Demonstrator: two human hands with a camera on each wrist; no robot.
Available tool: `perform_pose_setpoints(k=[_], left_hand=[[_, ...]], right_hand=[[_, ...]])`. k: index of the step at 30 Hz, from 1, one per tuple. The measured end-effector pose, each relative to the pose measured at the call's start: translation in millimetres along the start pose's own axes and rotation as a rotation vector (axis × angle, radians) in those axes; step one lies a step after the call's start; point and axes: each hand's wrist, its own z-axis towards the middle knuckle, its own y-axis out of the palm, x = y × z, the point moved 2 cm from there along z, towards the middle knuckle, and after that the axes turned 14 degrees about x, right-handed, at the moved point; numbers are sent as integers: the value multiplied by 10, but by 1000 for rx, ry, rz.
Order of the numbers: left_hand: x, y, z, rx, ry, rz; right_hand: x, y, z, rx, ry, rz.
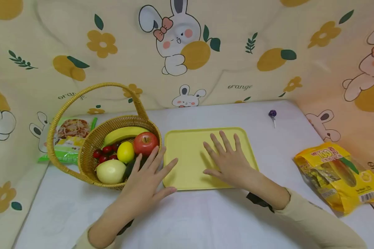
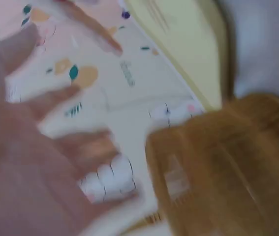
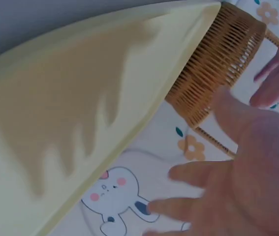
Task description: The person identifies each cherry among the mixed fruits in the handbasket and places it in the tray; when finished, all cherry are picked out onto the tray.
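Observation:
My left hand [image 1: 146,183], fingers straight and spread, is in front of a wicker basket [image 1: 85,162] and partly covers its near right side. Inside are a banana [image 1: 121,134], a red apple [image 1: 145,143], a lemon [image 1: 125,152], a pale round fruit [image 1: 111,172] and several small red fruits [image 1: 103,158]. A dark item [image 1: 130,168] is mostly hidden by my fingers. Over the right part of a yellow tray [image 1: 184,152], my right hand [image 1: 232,166] spreads its fingers, holding nothing. In the right wrist view, its shadow falls on the tray.
A purple-topped lollipop [image 1: 272,114] lies at the back right. At the right edge lies a yellow food packet [image 1: 339,178]. Behind the basket, on the left, is a green and white packet [image 1: 69,138]. Patterned cloth [image 1: 230,69] walls the table on three sides.

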Motion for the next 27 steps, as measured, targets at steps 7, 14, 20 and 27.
perform_pose_setpoints(k=[7, 14, 20, 27], left_hand=[[-510, -501, -660, 113, -250, -201], [-1210, -659, -1143, 61, -763, -67], [-1387, -483, -1175, 342, -705, -394], [-1358, -323, -1202, 457, -714, -452]], right_hand=[[-18, -78, 156, 337, -31, 155], [-129, -123, 428, 440, -19, 314], [-229, -89, 748, 413, 22, 531], [-428, -106, 1232, 353, -2, 707]])
